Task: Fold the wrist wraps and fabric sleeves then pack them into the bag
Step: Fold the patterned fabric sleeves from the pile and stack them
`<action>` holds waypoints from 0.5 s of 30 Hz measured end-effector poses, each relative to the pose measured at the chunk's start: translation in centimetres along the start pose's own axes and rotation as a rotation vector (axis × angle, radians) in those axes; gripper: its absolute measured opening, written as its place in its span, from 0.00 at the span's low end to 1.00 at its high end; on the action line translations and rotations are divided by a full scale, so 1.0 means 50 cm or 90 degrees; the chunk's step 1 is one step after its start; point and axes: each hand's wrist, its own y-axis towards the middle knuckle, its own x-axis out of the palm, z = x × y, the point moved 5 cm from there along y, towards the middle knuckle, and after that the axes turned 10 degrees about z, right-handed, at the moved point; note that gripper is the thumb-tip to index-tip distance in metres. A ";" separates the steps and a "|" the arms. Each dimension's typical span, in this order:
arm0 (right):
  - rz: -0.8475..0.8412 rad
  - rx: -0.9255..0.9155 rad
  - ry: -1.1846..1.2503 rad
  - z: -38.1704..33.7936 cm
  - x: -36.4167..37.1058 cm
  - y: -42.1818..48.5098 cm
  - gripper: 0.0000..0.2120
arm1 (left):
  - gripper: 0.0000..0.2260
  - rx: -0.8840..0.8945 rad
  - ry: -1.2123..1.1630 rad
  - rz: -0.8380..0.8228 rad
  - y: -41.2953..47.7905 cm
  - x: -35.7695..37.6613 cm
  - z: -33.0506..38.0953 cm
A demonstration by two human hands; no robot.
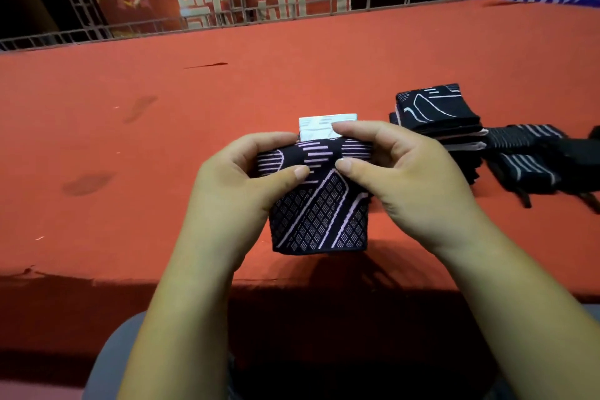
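Head camera view: a person's left hand (pixel 242 180) and right hand (pixel 406 172) hold a black fabric sleeve (pixel 319 214) with pale lines and a diamond pattern, directly in front of the body and over the near part of a red table (pixel 162 156). Each hand pinches the sleeve's upper band between thumb and curled fingers, the two thumbs nearly meeting at the middle. The band runs left to right between the hands, and the rest of the sleeve extends from it toward the person, its lower edge nearest the table's front. A white rectangular piece (pixel 316 127) stands up just behind the band, under the right forefinger; whether it is a card insert or a packet cannot be told.

To the right of the hands a stack of folded sleeves (pixel 435 114) sits on the table, with striped wrist wraps (pixel 526 153) lying loose just beyond it. Both are on the right hand's side and well apart from the left. No bag can be made out with certainty.

The step appears to be folding this sleeve. Because the grip is at the far end, the fold would likely bring the band and the lower edge together, and the right hand is better placed to carry the result across to the stack
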 end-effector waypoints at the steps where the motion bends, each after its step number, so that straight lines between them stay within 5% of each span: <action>1: 0.002 -0.008 -0.011 0.006 -0.003 0.002 0.19 | 0.17 0.007 0.013 0.003 0.000 0.004 -0.006; 15: 0.012 -0.107 -0.256 0.055 -0.029 0.009 0.21 | 0.15 0.042 0.120 0.024 0.018 0.036 -0.045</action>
